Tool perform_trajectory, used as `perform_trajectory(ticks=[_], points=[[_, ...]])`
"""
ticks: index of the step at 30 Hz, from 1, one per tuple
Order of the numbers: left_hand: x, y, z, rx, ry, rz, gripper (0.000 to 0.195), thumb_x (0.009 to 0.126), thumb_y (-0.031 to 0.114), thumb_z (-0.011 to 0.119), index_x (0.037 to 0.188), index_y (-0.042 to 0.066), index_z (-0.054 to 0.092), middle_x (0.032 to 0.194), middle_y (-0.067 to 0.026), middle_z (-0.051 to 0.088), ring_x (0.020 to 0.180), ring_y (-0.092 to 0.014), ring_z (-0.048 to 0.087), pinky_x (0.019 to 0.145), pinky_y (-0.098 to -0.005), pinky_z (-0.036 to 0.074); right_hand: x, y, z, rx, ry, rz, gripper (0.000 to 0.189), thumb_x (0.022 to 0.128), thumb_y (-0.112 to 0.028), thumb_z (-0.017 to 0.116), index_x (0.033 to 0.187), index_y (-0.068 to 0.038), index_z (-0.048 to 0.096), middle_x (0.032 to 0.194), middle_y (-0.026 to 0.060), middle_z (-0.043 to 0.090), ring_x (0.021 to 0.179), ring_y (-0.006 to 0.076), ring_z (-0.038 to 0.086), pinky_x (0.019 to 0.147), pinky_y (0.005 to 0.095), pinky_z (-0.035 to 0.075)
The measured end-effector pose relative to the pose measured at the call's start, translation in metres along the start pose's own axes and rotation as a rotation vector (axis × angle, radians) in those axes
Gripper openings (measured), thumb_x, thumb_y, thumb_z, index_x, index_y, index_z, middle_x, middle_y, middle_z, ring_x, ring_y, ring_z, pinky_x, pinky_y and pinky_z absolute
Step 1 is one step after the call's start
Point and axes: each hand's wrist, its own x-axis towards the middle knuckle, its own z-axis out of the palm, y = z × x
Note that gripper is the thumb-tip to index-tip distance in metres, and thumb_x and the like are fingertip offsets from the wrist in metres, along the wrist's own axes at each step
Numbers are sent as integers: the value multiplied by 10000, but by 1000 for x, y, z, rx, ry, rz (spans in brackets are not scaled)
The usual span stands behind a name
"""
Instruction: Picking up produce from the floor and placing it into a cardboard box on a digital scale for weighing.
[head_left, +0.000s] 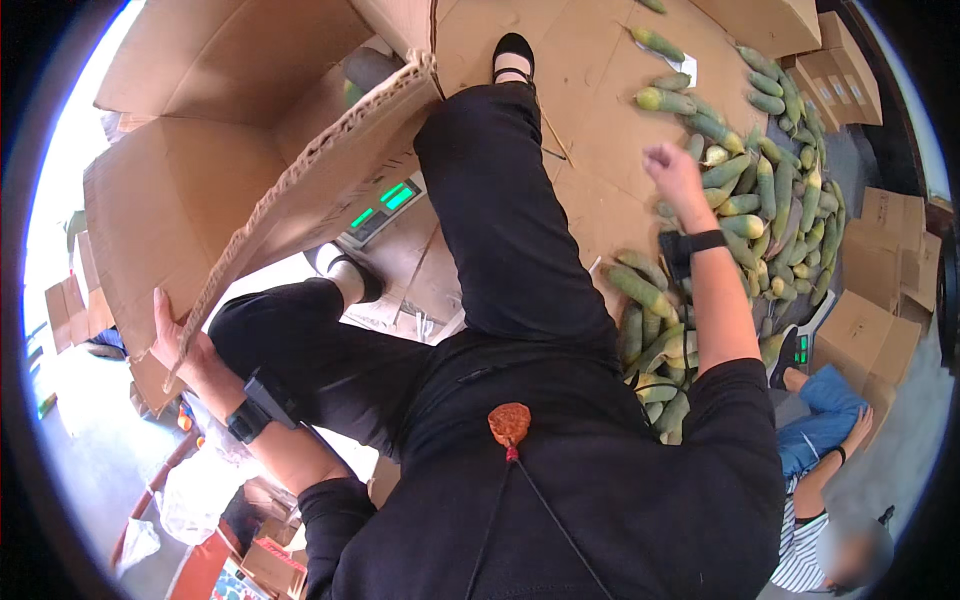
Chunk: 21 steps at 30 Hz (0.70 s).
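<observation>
My left hand (180, 341) grips the edge of a cardboard flap on a large open carton (202, 172) at the left. Inside the carton, green radishes (360, 79) show in part; the rest of its inside is hidden by the flaps. A digital scale (379, 214) with lit green displays sits beneath the carton. My right hand (671, 169) is over the left edge of a big heap of green radishes (780, 195). Its fingers are curled and somewhat blurred, and whether they hold anything cannot be told. More green radishes (652, 292) lie beside my right thigh.
Flattened cardboard (592, 75) covers the floor ahead. A seated person (817, 427) is at the lower right, near another scale (802, 349) and an open carton (862, 337). More cartons (847, 82) stand at the upper right. Plastic bags (199, 495) and boxes lie at the lower left.
</observation>
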Motion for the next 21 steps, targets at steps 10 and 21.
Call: perform_trajectory(ticks=[10, 21], points=[[-14, 10, 16, 40, 66, 21, 377, 796, 146, 639, 1032, -115, 504, 960, -191, 580, 753, -284, 632, 587, -414, 579, -170, 169, 68, -629, -323, 569, 520, 667, -133, 658, 1139, -52, 456, 1088, 176, 555, 1044, 328, 518, 898, 388, 417], [-35, 32, 36, -14, 132, -80, 351, 815, 110, 613, 1077, -92, 497, 1004, -182, 572, 801, -272, 629, 621, -392, 579, -206, 135, 69, -733, -497, 857, 704, 574, -241, 802, 1179, -126, 460, 1211, 159, 466, 1160, 324, 432, 908, 414, 432]])
